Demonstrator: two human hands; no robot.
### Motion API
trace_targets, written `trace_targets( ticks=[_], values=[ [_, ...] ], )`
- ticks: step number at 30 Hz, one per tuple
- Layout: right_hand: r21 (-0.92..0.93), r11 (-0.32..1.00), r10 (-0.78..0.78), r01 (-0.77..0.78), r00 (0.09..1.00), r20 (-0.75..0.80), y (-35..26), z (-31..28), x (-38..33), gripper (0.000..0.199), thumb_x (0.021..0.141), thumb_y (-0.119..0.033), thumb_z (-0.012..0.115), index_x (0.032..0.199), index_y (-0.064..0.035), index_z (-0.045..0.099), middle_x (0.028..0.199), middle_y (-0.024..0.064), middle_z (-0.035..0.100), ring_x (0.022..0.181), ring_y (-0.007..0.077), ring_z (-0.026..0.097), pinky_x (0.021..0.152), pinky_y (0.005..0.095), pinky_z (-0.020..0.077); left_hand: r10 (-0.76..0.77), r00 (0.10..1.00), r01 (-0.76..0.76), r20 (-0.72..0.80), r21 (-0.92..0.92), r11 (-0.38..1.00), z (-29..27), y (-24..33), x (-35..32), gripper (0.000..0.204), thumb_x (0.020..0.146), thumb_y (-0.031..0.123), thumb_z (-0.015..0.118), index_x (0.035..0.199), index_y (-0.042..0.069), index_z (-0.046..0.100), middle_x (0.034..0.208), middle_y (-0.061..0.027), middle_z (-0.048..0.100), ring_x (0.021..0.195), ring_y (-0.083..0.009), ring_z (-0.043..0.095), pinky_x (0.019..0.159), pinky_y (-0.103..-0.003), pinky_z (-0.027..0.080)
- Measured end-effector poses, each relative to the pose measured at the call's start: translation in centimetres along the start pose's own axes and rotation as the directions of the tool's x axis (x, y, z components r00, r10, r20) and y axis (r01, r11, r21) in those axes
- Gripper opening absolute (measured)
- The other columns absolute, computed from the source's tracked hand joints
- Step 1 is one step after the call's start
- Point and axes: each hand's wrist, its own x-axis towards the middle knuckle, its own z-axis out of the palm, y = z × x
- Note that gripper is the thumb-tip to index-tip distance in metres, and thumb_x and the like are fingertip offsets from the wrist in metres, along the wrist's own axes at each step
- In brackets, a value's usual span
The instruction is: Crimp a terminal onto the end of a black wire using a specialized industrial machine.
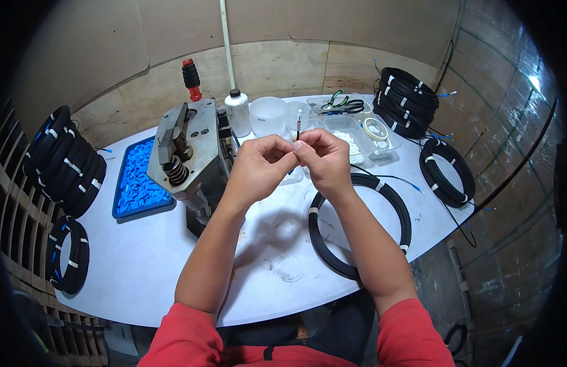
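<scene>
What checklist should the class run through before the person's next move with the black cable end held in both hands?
1. Both hands on the cable end: left hand, right hand. Ok.
2. Cable tip clear above the fingertips. Ok.
3. Black cable coil lying flat on the white table. Ok.
4. Hand press beside the left hand. Ok.
5. Blue tray of connectors stocked. Ok.
6. Tip stripped cleanly: cannot tell.

Both hands meet above the middle of the white table [173, 269]. The left hand [259, 165] and right hand [323, 160] pinch a thin black cable end [298, 125] that points upward. A black cable coil [360, 226] lies under the right forearm. A grey press [191, 156] stands beside a blue tray [136, 180] of blue parts near the left edge.
</scene>
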Motion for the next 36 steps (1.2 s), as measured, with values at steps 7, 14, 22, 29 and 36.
trace_targets(
  ticks=[7,14,22,29,36],
  values=[
    [-0.041,0.999,0.017,-0.018,1.0,-0.022,0.5,-0.2,0.1,0.008,0.094,-0.005,0.074,0.097,0.0014,0.07,0.086,0.0032,0.071,0.077,0.0075,0.065,0.07,0.0243,0.0547,0.002,1.0,-0.001,-0.018,0.057,0.998,0.0,0.0,0.0,0.015,0.088,0.011,0.075,0.093,-0.004,0.074,0.083,-0.0095,0.077,0.075,-0.0095,0.07,0.07,-0.025,0.056],
    [-0.128,0.971,-0.207,0.199,0.977,-0.05,0.2,0.3,-0.3,0.01,0.091,-0.002,0.077,0.099,0.0004,0.071,0.092,0.0033,0.069,0.081,0.0077,0.065,0.075,0.0242,0.0546,0.202,0.968,-0.141,-0.149,0.343,0.929,1.0,1.6,-0.7,0.016,0.087,0.013,0.075,0.093,-0.002,0.077,0.085,-0.0136,0.077,0.076,-0.0172,0.075,0.071,-0.03,0.059],
    [-0.047,0.991,-0.128,0.127,0.992,-0.022,-0.3,0.5,-0.3,0.01,0.093,-0.002,0.075,0.101,0.001,0.071,0.094,0.0052,0.071,0.085,0.0094,0.067,0.078,0.0247,0.0558,0.195,0.973,-0.157,-0.123,0.27,0.95,0.9,1.4,-0.8,0.022,0.091,0.015,0.075,0.104,-0.002,0.078,0.092,-0.0151,0.078,0.081,-0.0194,0.076,0.076,-0.032,0.06],
    [0.01,0.998,0.055,-0.055,0.998,0.02,-0.6,0.2,0.1,0.01,0.096,-0.007,0.074,0.093,0.0009,0.069,0.083,0.008,0.073,0.072,0.0108,0.067,0.064,0.0256,0.0564,0.023,0.999,-0.023,0.037,-0.003,1.0,-0.1,0.9,-0.3,0.021,0.096,0.012,0.072,0.107,-0.005,0.077,0.092,-0.0111,0.078,0.085,-0.0149,0.073,0.081,-0.03,0.058],
    [-0.005,0.976,0.218,-0.219,0.975,-0.036,-1.1,0.3,0.2,0.017,0.095,-0.012,0.075,0.086,-0.0009,0.067,0.076,0.007,0.07,0.062,0.0102,0.063,0.055,0.0254,0.0534,-0.136,0.981,0.169,0.139,-0.26,0.951,-0.4,0.4,-0.1,0.017,0.097,0.006,0.069,0.102,-0.009,0.075,0.091,-0.0109,0.075,0.084,-0.015,0.07,0.08,-0.028,0.056]
  ],
)
